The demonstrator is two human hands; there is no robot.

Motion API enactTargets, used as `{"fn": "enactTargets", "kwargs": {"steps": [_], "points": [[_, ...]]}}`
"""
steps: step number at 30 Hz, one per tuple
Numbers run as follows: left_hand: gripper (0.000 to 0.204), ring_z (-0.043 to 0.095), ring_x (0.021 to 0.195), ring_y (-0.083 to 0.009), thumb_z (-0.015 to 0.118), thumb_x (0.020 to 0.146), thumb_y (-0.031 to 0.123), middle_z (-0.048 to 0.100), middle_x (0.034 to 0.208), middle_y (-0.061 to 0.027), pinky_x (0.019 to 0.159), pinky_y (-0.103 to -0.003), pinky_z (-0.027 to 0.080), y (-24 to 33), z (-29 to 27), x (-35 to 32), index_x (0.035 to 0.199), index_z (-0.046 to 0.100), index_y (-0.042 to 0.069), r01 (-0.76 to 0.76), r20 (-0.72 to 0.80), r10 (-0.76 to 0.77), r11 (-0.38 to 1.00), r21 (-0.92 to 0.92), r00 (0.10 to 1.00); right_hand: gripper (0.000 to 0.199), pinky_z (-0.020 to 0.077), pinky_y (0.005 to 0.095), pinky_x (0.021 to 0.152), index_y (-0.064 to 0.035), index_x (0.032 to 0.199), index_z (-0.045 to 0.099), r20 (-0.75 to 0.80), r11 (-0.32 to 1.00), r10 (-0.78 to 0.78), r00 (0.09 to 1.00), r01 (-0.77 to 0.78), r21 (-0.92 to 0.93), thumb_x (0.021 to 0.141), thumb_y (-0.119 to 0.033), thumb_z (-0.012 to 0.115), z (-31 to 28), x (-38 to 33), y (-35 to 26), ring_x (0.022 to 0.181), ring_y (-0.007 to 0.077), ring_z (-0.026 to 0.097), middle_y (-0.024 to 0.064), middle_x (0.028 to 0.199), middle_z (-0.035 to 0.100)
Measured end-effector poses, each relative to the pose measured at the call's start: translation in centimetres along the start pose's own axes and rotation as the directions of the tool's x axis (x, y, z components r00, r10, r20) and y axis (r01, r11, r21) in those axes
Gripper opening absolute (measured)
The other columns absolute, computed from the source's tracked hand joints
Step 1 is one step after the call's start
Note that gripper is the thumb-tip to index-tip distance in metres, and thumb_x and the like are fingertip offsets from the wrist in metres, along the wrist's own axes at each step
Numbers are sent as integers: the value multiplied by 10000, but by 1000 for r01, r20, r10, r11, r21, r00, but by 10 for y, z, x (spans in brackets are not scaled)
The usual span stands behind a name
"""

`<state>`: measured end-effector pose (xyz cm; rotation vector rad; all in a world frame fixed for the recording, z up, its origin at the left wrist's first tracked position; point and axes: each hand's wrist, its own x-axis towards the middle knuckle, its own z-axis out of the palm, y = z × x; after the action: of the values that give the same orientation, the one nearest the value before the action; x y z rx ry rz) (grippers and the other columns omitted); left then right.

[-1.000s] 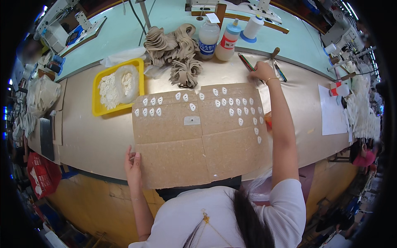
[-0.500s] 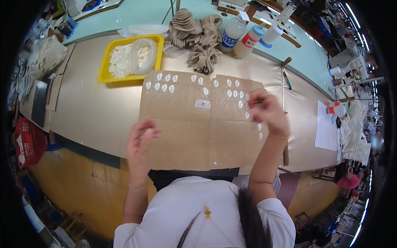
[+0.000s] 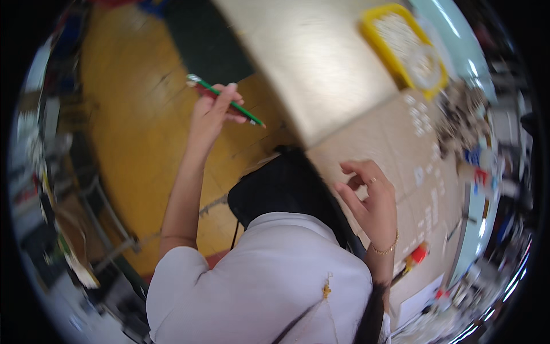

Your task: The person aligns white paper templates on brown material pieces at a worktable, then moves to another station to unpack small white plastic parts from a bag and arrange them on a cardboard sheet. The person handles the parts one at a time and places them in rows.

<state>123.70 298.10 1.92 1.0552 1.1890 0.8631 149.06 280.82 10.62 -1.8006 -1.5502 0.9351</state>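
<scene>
Pencil (image 3: 224,100), green and thin, sits pinched in the fingers of the left hand (image 3: 211,114), raised out to the person's left over the yellow floor (image 3: 126,143), well clear of the table (image 3: 309,63). Its point aims toward the table edge; its other end sticks up past the knuckles. The right hand (image 3: 369,200) hovers just above the cardboard sheet (image 3: 401,166), fingers curled loosely with thumb and forefinger nearly meeting; whether something tiny is pinched there cannot be told, since the view is blurred. A thin bracelet (image 3: 385,250) circles that wrist.

Small white pieces (image 3: 421,117) lie in rows on the cardboard's far part. Beyond them stands a yellow tray (image 3: 372,34) with more white bits, and a heap of brownish coiled material (image 3: 464,114) lies beside the cardboard. A dark seat or cloth (image 3: 281,183) shows below the table edge, against the person's white shirt (image 3: 263,281).

The picture smears heavily, which suggests a quick turn of the head. Judged from that, the pencil, held only by the fingertips and over open floor, could slip and drop out of reach. A careless sweep of the right forearm could also scatter the rows of white pieces.
</scene>
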Motion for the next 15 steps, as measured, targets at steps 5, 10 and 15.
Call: {"fn": "enactTargets", "kwargs": {"steps": [5, 10, 15], "points": [[308, 678, 805, -320, 522, 959, 278, 684, 878, -177, 725, -430, 526, -209, -90, 8, 1036, 607, -8, 41, 37, -95, 709, 704, 995, 250, 504, 291, 634, -7, 1036, 628, 243, 999, 1, 970, 9, -40, 811, -48, 726, 39, 7, -2, 709, 191, 645, 117, 913, 623], [349, 646, 943, -390, 602, 888, 264, 673, 970, -241, 849, -481, 499, -353, -86, -28, 1142, 608, 25, -52, 352, -488, 526, 849, 799, 217, 505, 300, 651, -2, 1046, 634, 298, 987, 139, 944, -106, -123, 840, -37, 696, 60, 7, 4, 729, 218, 652, 130, 909, 635], [377, 666, 978, -338, 738, 790, 269, 701, 994, -178, 833, -435, 521, -353, -64, -38, 1076, 664, 34, -182, 354, -588, 332, 925, 727, 199, 509, 313, 659, 3, 1044, 637, 219, 963, 256, 941, -230, -138, 854, -32, 682, 69, 0, 19, 722, 225, 647, 136, 887, 648]]}}
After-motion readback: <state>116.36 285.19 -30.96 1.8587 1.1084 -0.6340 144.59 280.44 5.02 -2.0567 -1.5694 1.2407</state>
